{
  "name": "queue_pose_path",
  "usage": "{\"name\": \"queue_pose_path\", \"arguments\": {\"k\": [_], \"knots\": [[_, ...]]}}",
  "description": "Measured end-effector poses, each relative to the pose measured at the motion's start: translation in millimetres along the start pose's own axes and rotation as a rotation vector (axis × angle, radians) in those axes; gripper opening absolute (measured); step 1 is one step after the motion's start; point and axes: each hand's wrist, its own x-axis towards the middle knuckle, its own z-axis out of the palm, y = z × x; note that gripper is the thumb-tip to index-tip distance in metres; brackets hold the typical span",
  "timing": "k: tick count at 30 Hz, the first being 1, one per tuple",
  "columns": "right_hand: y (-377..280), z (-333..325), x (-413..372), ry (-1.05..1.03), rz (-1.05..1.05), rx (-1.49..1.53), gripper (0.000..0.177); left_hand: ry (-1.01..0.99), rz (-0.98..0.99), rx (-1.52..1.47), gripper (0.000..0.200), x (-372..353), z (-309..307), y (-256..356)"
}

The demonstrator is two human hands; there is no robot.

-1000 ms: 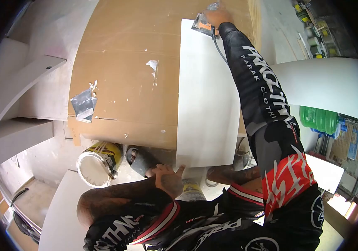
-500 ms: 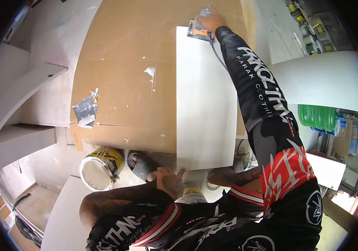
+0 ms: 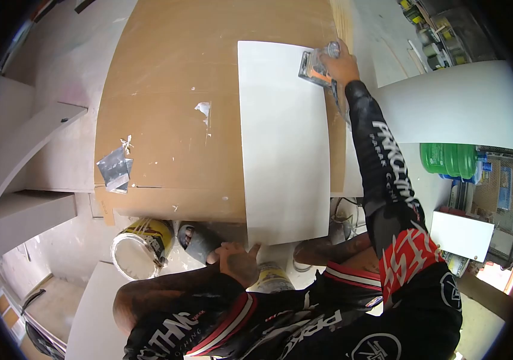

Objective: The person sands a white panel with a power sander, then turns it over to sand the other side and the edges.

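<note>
A white rectangular panel (image 3: 285, 150) lies lengthwise on the cardboard-covered work surface, its near end jutting past the front edge. At the panel's far right edge, my right hand (image 3: 341, 65) is wrapped round an orange and grey electric sander (image 3: 315, 68) whose flat pad sits on the panel. The sander's cord (image 3: 341, 105) hangs beside my forearm. My left hand (image 3: 238, 263) is low by my leg, thumb and fingers apart, with the thumb tip right at the panel's near left corner.
Brown cardboard (image 3: 172, 120) spreads left of the panel, with grey sandpaper pieces (image 3: 115, 168) on it. A paint bucket (image 3: 142, 246) stands below its front edge. More white boards (image 3: 454, 105) are at the right, near a green water bottle (image 3: 448, 160). A curved white piece (image 3: 28, 144) stands left.
My right hand has moved the sander rightward and nearer to me, from the panel's far end to its right edge. The view has shifted slightly; my left hand stays by the near corner.
</note>
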Motion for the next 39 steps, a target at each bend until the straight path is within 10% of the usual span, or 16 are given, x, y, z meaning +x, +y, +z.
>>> {"name": "queue_pose_path", "arguments": {"k": [12, 23, 30, 39], "knots": [[-38, 12, 28, 0.026, 0.066, 0.010, 0.094, -0.015, 0.007, -0.009, 0.069, -3, -2, 0], [-58, 60, 83, -0.057, -0.379, -0.090, 0.097, -0.023, -0.030, 0.037, 0.065, 1, 4, 2], [-53, 27, 71, -0.063, -0.020, -0.034, 0.099, -0.021, -0.027, -0.019, 0.064, 0, 1, -3], [-58, 50, 89, -0.055, -0.226, -0.090, 0.094, -0.074, -0.026, -0.017, 0.061, 0, -7, -4]]}}
